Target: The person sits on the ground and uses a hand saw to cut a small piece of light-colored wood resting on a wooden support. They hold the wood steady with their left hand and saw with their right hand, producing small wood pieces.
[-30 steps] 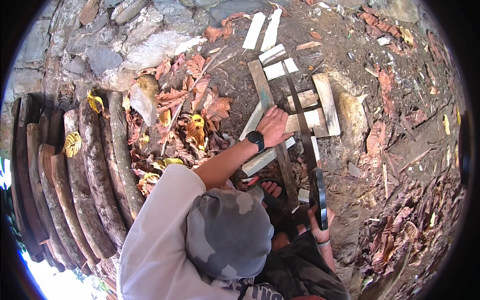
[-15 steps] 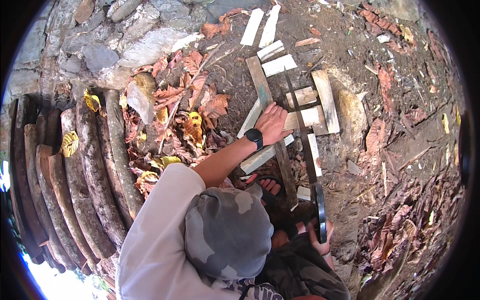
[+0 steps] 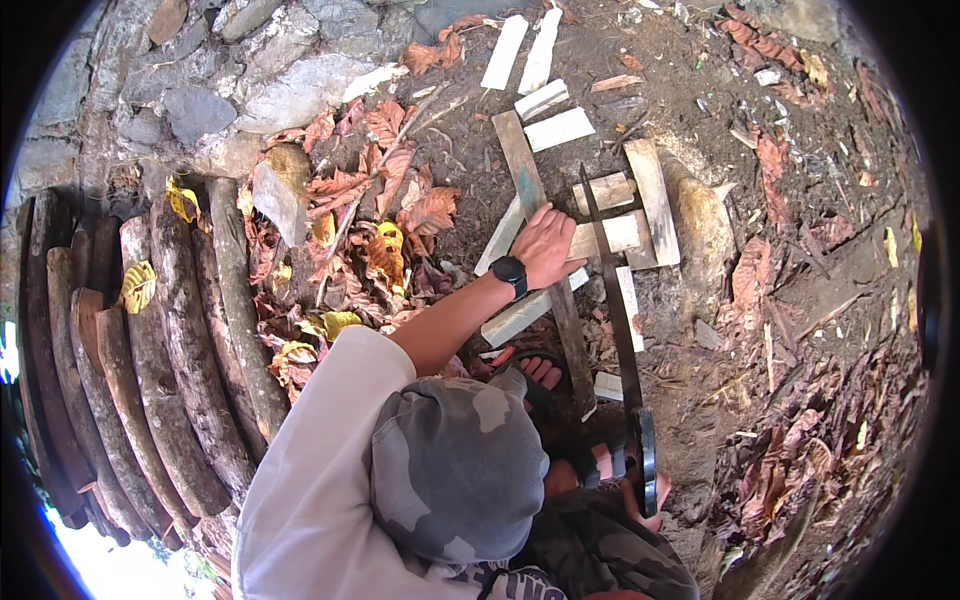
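A handsaw (image 3: 612,290) with a long dark blade points away from me. My right hand (image 3: 645,503), partly covered by the black handle, grips it low in the view. The blade lies across a short pale wooden piece (image 3: 618,234). My left hand (image 3: 545,246), with a black watch at the wrist, closes around that piece's left end where it meets a long weathered slat (image 3: 518,160). Beyond the blade a pale upright board (image 3: 652,205) and another short block (image 3: 606,191) lie on the ground. A sandalled foot (image 3: 542,372) rests by the slat.
Several white cut pieces (image 3: 558,130) are strewn over the soil. Stacked logs (image 3: 195,350) line the left side, below a stone wall (image 3: 300,95). Dry leaves (image 3: 430,212) cover ground left and right. A grey camouflage cap (image 3: 455,470) blocks the lower middle.
The saw has slid back toward me, its tip now lower in the view, and my right hand has gone down with it. My left hand and the wood stay put.
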`<state>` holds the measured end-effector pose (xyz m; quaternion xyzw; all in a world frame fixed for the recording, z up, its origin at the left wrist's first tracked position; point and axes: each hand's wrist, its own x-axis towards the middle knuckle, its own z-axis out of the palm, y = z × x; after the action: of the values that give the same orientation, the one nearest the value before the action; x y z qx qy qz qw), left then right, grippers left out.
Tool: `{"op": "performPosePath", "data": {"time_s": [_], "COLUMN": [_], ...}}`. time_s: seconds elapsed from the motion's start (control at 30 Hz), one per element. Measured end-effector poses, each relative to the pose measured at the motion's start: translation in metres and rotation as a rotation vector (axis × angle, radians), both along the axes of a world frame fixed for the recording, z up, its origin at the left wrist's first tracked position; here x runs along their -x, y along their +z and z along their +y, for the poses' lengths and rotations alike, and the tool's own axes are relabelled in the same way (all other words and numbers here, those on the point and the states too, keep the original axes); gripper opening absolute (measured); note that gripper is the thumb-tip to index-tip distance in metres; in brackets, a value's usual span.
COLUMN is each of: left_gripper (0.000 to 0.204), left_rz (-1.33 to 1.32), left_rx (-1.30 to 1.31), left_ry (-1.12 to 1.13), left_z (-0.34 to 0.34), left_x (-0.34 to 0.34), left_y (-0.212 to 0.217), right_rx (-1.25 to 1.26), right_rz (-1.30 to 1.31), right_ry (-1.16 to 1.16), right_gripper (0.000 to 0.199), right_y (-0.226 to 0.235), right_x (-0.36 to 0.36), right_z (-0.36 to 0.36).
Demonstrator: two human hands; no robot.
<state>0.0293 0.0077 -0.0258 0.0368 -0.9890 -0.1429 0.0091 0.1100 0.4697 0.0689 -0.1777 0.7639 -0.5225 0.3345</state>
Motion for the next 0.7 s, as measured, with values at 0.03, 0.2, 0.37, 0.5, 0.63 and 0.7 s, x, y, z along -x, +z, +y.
{"op": "performPosePath", "data": {"time_s": [0.03,0.2,0.37,0.5,0.63,0.7], "left_gripper": [0.057,0.057,0.056,0.054,0.055,0.055], "left_rz": [0.008,0.004,0.020,0.000,0.030,0.025], "left_rx": [-0.003,0.009,0.014,-0.019,0.002,0.012], "left_ry": [-0.007,-0.023,-0.009,-0.006,-0.022,-0.026], "left_z": [0.001,-0.003,-0.003,-0.001,0.000,0.000], "left_x": [0.001,-0.001,0.003,0.001,0.003,0.002], "left_y": [0.000,-0.001,0.004,0.002,-0.002,-0.002], "right_rx": [0.011,0.096,0.042,-0.034,0.051,0.068], "right_rz": [0.009,-0.030,0.104,-0.044,0.083,-0.042], "right_ry": [-0.008,-0.077,-0.009,-0.182,-0.001,-0.058], "right_gripper": [0.014,0.014,0.012,0.012,0.011,0.008], "right_y": [-0.007,-0.008,-0.015,0.010,0.001,-0.010], "right_x": [0.008,0.048,-0.005,-0.022,0.017,0.042], "right_z": [-0.015,-0.105,-0.024,0.020,-0.032,-0.083]}}
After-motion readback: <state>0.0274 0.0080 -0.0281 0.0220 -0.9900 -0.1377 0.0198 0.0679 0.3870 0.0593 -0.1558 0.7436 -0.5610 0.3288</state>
